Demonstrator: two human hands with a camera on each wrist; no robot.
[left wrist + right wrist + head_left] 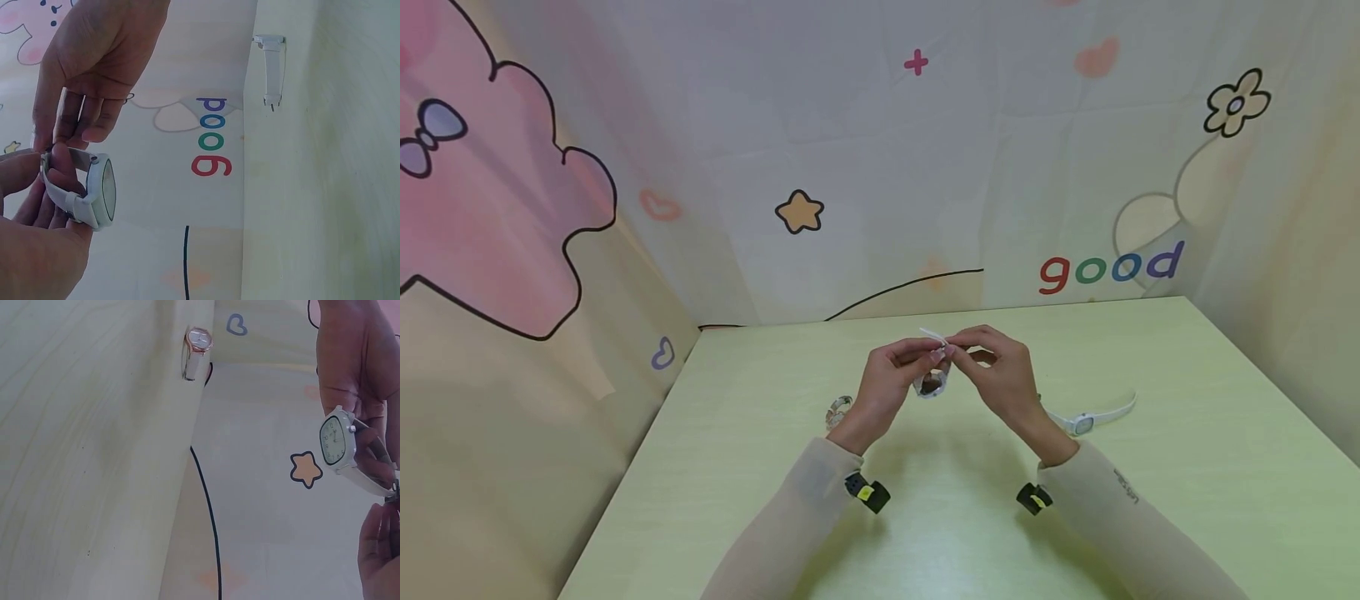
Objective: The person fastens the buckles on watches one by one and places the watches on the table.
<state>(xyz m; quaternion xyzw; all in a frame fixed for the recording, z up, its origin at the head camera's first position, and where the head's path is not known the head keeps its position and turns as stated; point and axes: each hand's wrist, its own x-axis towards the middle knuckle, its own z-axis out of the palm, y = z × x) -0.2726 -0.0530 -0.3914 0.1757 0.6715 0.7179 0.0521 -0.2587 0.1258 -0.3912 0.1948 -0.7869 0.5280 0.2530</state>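
Observation:
A white wristwatch (pixel 931 383) with a rounded-square case hangs between both hands above the table, its strap bent into a loop. My left hand (pixel 887 379) pinches the strap near the buckle, with fingers inside the loop in the left wrist view. Fingertips of my right hand (pixel 1003 367) pinch the strap at the buckle, meeting the left fingertips. A loose white strap end (pixel 931 335) sticks up past them. The pale dial (pixel 333 440) faces away from the strap joint in the right wrist view. Fingers partly hide the buckle.
On the pale table (pixel 955 533), a watch with a rose-gold case (pixel 199 339) stands beyond the left wrist. Another white watch (pixel 1082 424) lies with its strap spread out by the right wrist. A printed cloth (pixel 865 125) hangs behind the table.

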